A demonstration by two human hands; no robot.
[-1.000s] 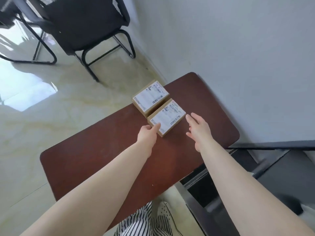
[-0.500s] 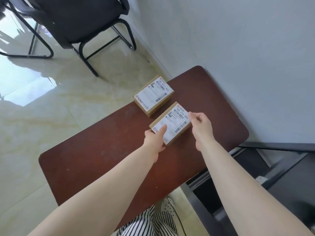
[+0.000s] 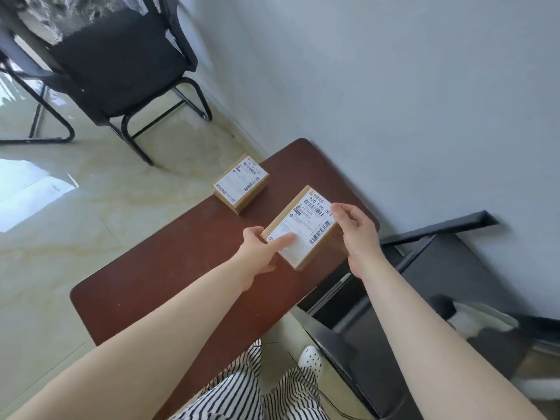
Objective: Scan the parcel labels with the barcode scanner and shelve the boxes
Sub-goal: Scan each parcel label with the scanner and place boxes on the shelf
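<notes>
A dark reddish-brown table (image 3: pixel 169 286) with rounded corners stands against a pale wall on a glossy marbled floor (image 3: pixel 60 225). Near its far left edge sits a small cardboard box (image 3: pixel 241 184), white shipping label facing up.

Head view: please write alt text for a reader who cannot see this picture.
Two bare hands, left hand and right hand, hold a small labelled cardboard box over a dark brown table. A second labelled box lies at the table's far edge. A black chair stands beyond it.
</notes>
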